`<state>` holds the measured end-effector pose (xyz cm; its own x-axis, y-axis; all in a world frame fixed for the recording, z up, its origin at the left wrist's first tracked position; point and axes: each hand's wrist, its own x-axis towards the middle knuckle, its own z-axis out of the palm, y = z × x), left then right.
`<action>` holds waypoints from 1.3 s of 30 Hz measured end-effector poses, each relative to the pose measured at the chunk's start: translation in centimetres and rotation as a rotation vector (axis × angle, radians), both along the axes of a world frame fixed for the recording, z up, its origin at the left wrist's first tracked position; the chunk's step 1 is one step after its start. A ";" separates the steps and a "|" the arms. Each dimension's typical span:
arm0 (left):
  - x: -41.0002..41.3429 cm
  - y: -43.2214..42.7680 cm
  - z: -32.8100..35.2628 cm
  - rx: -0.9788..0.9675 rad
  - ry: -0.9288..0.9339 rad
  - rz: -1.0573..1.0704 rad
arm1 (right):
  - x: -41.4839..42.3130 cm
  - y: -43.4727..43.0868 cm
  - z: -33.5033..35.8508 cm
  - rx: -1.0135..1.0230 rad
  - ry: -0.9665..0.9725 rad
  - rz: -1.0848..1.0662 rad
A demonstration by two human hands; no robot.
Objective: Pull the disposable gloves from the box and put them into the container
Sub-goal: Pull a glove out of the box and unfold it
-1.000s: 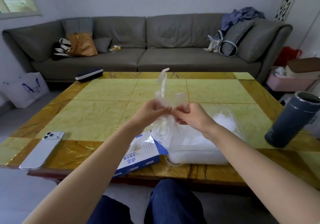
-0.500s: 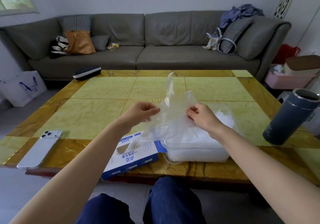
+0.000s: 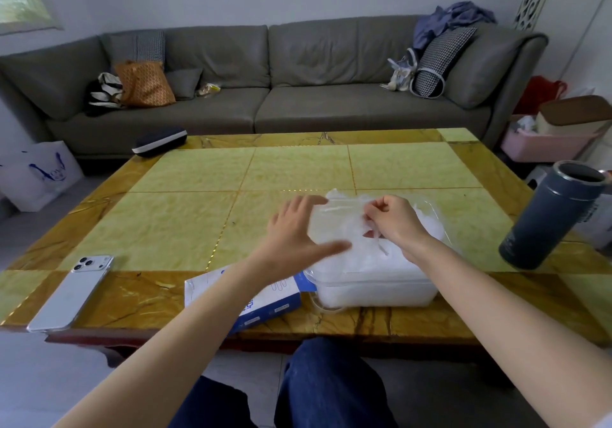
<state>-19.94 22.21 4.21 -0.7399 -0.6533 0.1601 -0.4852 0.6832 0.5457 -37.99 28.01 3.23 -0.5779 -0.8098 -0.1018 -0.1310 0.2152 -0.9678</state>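
Observation:
A clear plastic container (image 3: 374, 290) stands at the table's near edge, heaped with thin white disposable gloves (image 3: 427, 229). One clear glove (image 3: 334, 220) lies spread across the top of the heap. My left hand (image 3: 293, 232) is flat with straight fingers at the glove's left side, over the container's left rim. My right hand (image 3: 394, 217) has curled fingers and pinches the glove's right part above the heap. The blue and white glove box (image 3: 265, 298) lies left of the container, partly hidden under my left forearm.
A white phone (image 3: 71, 292) lies at the table's near left. A dark tumbler (image 3: 553, 215) stands at the right edge. A dark case (image 3: 159, 141) sits at the far left corner. The sofa runs behind the table.
Both hands came down from chest height, bringing the glove onto the heap in the container. My left hand let go of it and flattened out.

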 end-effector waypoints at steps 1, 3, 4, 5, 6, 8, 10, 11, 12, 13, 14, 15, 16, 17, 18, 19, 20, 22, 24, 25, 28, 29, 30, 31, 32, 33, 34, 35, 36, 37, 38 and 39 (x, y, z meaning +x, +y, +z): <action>-0.4 0.5 0.0 -0.170 -0.145 -0.036 | 0.1 0.0 0.1 -0.005 -0.001 0.003; -1.1 1.2 -0.3 -0.329 -0.309 -0.078 | 0.3 0.0 0.1 -0.013 0.011 0.003; -1.5 1.5 -0.5 -0.332 -0.326 -0.079 | 0.4 0.0 0.1 -0.013 0.018 0.005; -1.8 1.8 -0.6 -0.324 -0.306 -0.062 | 0.3 0.0 0.0 -0.010 0.022 0.012; -2.0 1.9 -0.8 -0.318 -0.245 -0.033 | 0.2 0.1 0.0 -0.004 0.021 0.025; -2.1 1.6 -0.5 -0.292 -0.112 0.042 | 0.1 0.3 -0.1 0.004 -0.001 0.046; -2.2 1.0 0.3 -0.273 -0.069 0.121 | -0.2 0.7 0.3 0.077 0.176 0.039; -2.2 0.6 0.7 -0.265 -0.084 0.145 | -0.3 1.0 0.6 0.111 0.307 0.048; -2.2 0.3 1.1 -0.257 -0.111 0.159 | -0.3 1.2 1.1 0.113 0.396 0.085; -2.2 -0.1 1.5 -0.243 -0.138 0.164 | -0.1 1.6 1.9 0.104 0.450 0.154; -2.3 -0.3 1.9 -0.226 -0.156 0.163 | 0.3 1.9 2.5 0.100 0.512 0.239; -2.4 -0.4 2.2 -0.211 -0.158 0.157 | 0.9 2.3 3.0 0.115 0.605 0.325; -2.6 -0.5 2.6 -0.196 -0.147 0.148 | 1.3 2.4 3.2 0.142 0.717 0.390; -2.8 -0.5 3.0 -0.185 -0.131 0.135 | 1.7 2.5 3.2 0.159 0.818 0.417; -3.0 -0.4 3.4 -0.180 -0.116 0.119 | 1.8 2.3 2.8 0.161 0.895 0.404; -3.2 -0.2 3.8 -0.180 -0.106 0.100 | 1.6 1.9 2.3 0.139 0.930 0.366; -3.3 -0.2 4.2 -0.179 -0.104 0.076 | 1.2 1.5 1.8 0.100 0.931 0.326; -3.1 -0.2 4.9 -0.176 -0.115 0.034 | -0.1 0.8 1.0 0.023 0.863 0.252; -2.9 -0.5 5.5 -0.171 -0.137 0.006 | -1.3 0.4 1.0 -0.038 0.773 0.227; -2.8 -0.8 5.8 -0.169 -0.143 0.005 | -1.8 0.3 1.2 -0.060 0.742 0.222; -3.6 -2.2 6.1 -0.182 -0.112 0.049 | -2.5 -0.1 2.7 -0.109 0.723 0.172; -4.0 -2.6 6.2 -0.176 -0.091 0.065 | -2.8 -0.4 3.2 -0.116 0.728 0.144; -4.5 -2.9 6.2 -0.163 -0.063 0.079 | -3.2 -0.6 3.6 -0.118 0.732 0.106; -5.1 -3.2 6.3 -0.157 -0.025 0.090 | -3.6 -0.7 4.1 -0.134 0.744 0.063; -5.6 -3.4 6.4 -0.164 0.021 0.098 | -4.0 -0.7 4.6 -0.161 0.761 0.012; -5.9 -3.4 6.7 -0.187 0.079 0.101 | -4.3 -0.6 5.1 -0.201 0.786 -0.041; -6.2 -3.2 7.0 -0.226 0.159 0.096 | -4.5 -0.3 5.6 -0.250 0.817 -0.091; -6.4 -3.0 7.4 -0.281 0.257 0.084 | -4.7 0.1 6.0 -0.307 0.852 -0.128; -6.3 -2.7 7.7 -0.345 0.355 0.072 | -4.7 0.5 6.3 -0.362 0.888 -0.152; -6.2 -2.3 7.8 -0.405 0.425 0.055 | -4.7 1.0 6.4 -0.398 0.923 -0.158; -5.9 -2.0 7.7 -0.461 0.449 0.035 | -4.7 1.6 6.3 -0.414 0.961 -0.150; -5.5 -1.7 7.2 -0.508 0.432 0.011 | -4.6 2.2 5.9 -0.413 1.001 -0.125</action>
<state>-25.42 20.52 11.43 -0.5339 -0.4255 0.7306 -0.3029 0.9030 0.3046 -42.55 30.18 9.11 -0.3283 -0.6035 0.7266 -0.8994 -0.0352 -0.4356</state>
